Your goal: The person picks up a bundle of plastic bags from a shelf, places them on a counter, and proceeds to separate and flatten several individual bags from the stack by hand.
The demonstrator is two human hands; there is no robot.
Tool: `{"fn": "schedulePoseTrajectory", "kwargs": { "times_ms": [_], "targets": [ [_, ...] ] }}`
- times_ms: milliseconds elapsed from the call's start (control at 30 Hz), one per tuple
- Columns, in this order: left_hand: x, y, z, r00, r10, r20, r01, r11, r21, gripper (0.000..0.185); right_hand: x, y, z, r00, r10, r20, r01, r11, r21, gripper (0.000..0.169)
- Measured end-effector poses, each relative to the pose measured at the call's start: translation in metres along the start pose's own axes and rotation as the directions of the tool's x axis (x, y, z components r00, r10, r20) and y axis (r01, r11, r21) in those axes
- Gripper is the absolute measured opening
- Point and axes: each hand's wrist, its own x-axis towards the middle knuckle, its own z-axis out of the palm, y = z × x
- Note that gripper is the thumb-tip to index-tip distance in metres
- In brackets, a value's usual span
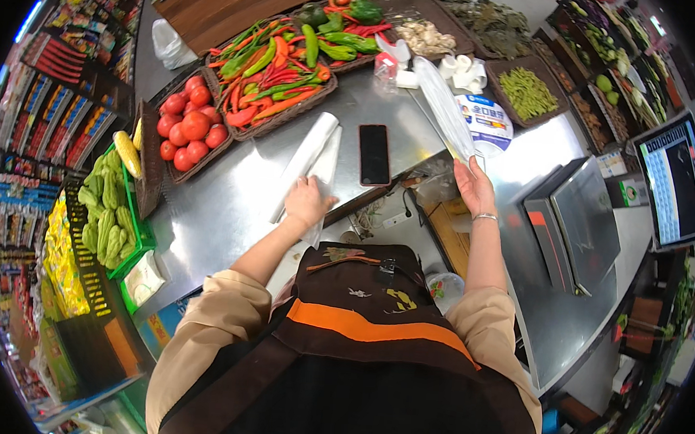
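My left hand (309, 203) is on a roll of thin plastic bags (310, 155) lying slantwise on the steel counter, fingers curled over its loose film. Some of that clear film hangs past the counter's front edge below my wrist. In my right hand (474, 188) is the near end of a long, narrow bundle of whitish plastic (444, 103), gripped between thumb and fingers. Its far end reaches toward several white paper label rolls (464, 72). Between my two hands a dark-screened smartphone (374, 155) lies flat near the counter edge.
Baskets of tomatoes (193, 125), mixed chili peppers (270, 72) and garlic (424, 37) line the counter's far side. A green crate of chayotes (109, 214) stands left. At right are a steel-topped scale (574, 225) and a monitor (671, 180). An open gap with a power strip (396, 220) lies before me.
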Motion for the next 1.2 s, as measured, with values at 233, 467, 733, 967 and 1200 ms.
{"fn": "schedulePoseTrajectory", "kwargs": {
  "times_ms": [233, 467, 733, 967, 1200],
  "targets": [
    [-0.003, -0.037, 0.035, 0.95, -0.241, -0.198, 0.138, 0.894, -0.427, 0.014, 0.021, 0.057, -0.014, 0.961, 0.257, -0.102, -0.256, 0.966, 0.023, 0.016],
    [0.0, -0.033, -0.109, 0.952, -0.246, -0.181, -0.02, 0.541, -0.841, 0.013, -0.008, 0.074, -0.001, 0.815, 0.578, 0.033, -0.54, 0.781, -0.313, 0.01],
    [-0.076, 0.129, -0.184, 0.844, 0.514, -0.151, -0.466, 0.565, -0.68, 0.022, -0.064, 0.031, 0.117, 0.696, 0.651, 0.304, -0.362, 0.683, -0.634, 0.051],
    [-0.083, 0.206, -0.158, 0.638, 0.768, 0.06, -0.431, 0.422, -0.798, 0.035, -0.055, 0.005, 0.115, 0.738, 0.513, 0.439, 0.071, 0.588, -0.806, 0.036],
    [0.022, 0.107, -0.151, 0.991, 0.102, 0.083, -0.007, 0.667, -0.745, 0.023, -0.055, -0.014, 0.061, 0.76, 0.479, 0.439, 0.041, 0.639, -0.768, 0.037]
  ]
}}
